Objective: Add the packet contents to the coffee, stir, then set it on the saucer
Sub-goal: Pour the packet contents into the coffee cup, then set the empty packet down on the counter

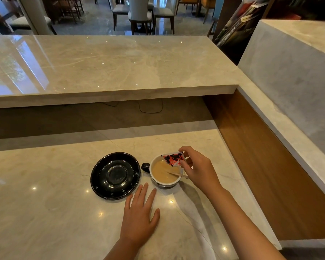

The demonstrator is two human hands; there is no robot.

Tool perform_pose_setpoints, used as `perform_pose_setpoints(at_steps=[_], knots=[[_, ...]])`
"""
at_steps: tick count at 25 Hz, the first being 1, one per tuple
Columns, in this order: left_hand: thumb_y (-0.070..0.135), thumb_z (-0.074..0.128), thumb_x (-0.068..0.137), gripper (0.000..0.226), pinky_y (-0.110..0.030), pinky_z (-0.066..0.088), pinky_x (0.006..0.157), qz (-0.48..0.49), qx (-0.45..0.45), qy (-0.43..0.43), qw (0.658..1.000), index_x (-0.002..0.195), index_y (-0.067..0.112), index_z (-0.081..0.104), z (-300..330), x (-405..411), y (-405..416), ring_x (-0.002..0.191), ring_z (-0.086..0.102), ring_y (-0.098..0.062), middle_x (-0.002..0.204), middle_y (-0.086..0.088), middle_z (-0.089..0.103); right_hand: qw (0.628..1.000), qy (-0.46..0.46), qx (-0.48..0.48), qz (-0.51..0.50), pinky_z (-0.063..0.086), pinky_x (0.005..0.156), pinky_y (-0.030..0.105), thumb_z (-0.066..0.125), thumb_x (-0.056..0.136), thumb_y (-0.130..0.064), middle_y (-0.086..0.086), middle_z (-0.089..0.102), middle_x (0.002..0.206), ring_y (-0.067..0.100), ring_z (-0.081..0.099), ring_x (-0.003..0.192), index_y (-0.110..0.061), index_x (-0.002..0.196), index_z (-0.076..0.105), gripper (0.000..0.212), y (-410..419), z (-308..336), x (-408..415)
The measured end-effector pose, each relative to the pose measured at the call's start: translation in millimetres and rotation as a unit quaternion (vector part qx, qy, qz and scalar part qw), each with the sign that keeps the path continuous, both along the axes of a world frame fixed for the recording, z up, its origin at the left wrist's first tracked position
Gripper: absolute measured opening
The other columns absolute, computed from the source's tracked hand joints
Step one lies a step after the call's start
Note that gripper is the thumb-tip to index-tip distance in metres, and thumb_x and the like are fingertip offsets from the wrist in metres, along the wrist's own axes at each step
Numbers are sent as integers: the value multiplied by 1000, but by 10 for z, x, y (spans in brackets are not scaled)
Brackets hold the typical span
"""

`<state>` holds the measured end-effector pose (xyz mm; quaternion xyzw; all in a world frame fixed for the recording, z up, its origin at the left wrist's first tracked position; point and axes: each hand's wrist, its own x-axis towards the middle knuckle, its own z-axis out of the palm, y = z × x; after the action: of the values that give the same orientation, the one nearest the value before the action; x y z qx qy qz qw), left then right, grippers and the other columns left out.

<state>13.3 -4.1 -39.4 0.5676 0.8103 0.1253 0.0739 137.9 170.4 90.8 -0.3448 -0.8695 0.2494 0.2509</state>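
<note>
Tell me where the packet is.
The packet is pinched in the right hand, tilted over the far rim of the coffee cup, right of the black saucer.

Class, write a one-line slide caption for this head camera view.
Right hand tips a red packet over the coffee cup; left hand rests flat by the empty black saucer.

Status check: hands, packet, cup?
Right hand tips packet over cup; left hand flat on counter. Stirrer in coffee. Saucer bare, nothing in the way.
</note>
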Motion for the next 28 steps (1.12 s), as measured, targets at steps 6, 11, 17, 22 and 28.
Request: perform_pose_setpoints(at_steps=[6, 11, 17, 22, 28], knots=[[50, 39, 85, 59, -38, 10, 105, -5, 14, 0, 1000, 139, 27, 37, 3, -2, -2, 135, 18, -18, 147, -5, 33, 884, 252, -319, -233, 58, 63, 34, 63, 85, -4, 9, 66, 84, 22, 68, 71, -16, 98, 53, 20, -26, 4, 190], [51, 38, 85, 60, -40, 9, 106, -5, 7, 1, 1000, 140, 27, 36, -6, -8, -1, 136, 16, -18, 148, -4, 31, 677, 432, -499, -325, 54, 49, 18, 56, 88, 1, 15, 63, 85, 16, 62, 66, -5, 108, 53, 21, -61, -239, 631], [51, 37, 85, 60, -39, 12, 107, -8, 12, 7, 1000, 139, 24, 39, -9, 6, -3, 135, 18, -20, 147, -6, 33, 673, 424, -483, -366, 59, 66, 25, 57, 88, 3, 13, 64, 94, 21, 64, 85, -7, 105, 58, 20, -100, -430, 1077], [52, 34, 86, 60, -49, 23, 104, -1, 12, 8, 1000, 139, 23, 39, 16, 9, 9, 135, 18, -21, 147, -6, 33, 766, 228, -377, -469, 55, 66, 34, 64, 85, -4, 11, 62, 106, 24, 63, 90, -18, 96, 59, 19, -52, -593, 1258], [49, 35, 85, 60, -50, 25, 104, -7, 14, -3, 1000, 139, 22, 39, 16, 2, -1, 135, 19, -22, 147, -8, 32, 831, 119, -291, -459, 57, 64, 36, 64, 84, -2, 19, 66, 102, 28, 67, 81, -13, 101, 58, 21, -71, -749, 1260]])
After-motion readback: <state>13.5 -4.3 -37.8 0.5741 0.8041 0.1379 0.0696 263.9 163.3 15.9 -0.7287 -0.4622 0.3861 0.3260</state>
